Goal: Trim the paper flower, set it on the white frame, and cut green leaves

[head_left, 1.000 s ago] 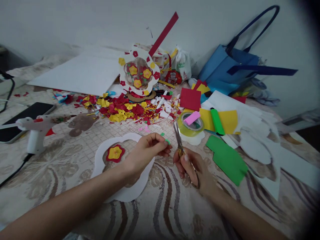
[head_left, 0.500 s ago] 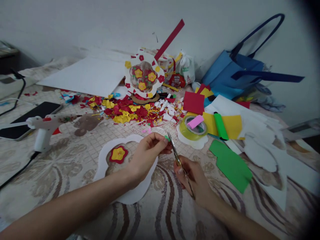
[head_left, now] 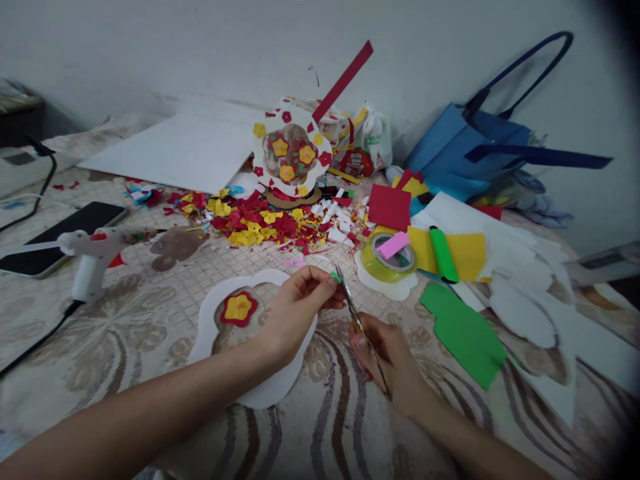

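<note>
Between the thumb and fingers of my left hand is pinched a small piece of green paper. My right hand grips a pair of scissors, whose blade tips lie right at the green piece. Under my left wrist lies a white scalloped frame, partly hidden by the arm. A red and yellow paper flower sits at the upper left of its opening. To the right of my right hand is a larger sheet of green foam or paper.
Red, yellow and white scraps are heaped behind my hands, before a decorated round frame standing up. A glue gun and phone lie left. Tape, a green roll and a blue bag are right.
The whole view has shifted very slightly. Both hands keep almost the same pose, with the scissors still against the green piece.
</note>
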Tool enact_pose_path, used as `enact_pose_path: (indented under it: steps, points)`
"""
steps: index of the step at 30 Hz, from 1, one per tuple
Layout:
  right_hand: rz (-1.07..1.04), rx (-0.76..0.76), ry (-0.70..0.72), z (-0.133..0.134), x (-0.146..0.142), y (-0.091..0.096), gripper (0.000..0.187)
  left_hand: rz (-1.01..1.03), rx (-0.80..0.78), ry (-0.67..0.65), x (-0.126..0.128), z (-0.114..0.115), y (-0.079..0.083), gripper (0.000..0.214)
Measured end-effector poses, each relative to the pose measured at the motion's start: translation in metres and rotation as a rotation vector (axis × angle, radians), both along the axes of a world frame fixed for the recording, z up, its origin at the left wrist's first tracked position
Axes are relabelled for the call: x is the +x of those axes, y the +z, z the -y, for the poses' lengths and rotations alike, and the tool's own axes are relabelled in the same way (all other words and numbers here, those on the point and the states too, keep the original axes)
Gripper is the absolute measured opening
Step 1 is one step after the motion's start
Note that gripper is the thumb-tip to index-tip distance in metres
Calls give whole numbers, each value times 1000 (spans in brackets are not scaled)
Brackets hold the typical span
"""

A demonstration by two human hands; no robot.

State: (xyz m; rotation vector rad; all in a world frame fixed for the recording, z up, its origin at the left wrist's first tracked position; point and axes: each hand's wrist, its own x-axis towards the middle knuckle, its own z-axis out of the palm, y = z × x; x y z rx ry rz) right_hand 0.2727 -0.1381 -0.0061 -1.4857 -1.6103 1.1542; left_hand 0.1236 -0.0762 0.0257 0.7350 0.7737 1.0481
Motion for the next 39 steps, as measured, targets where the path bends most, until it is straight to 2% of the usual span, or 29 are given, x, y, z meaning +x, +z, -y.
enact_pose_path:
  steps: [31,39]
  points:
    - [9,22,1,0,-1,2,51,5,-1,30,1,0,-3,12]
    - [-52,5,4,1,0,-1,46,5,-2,37,1,1,-1,12]
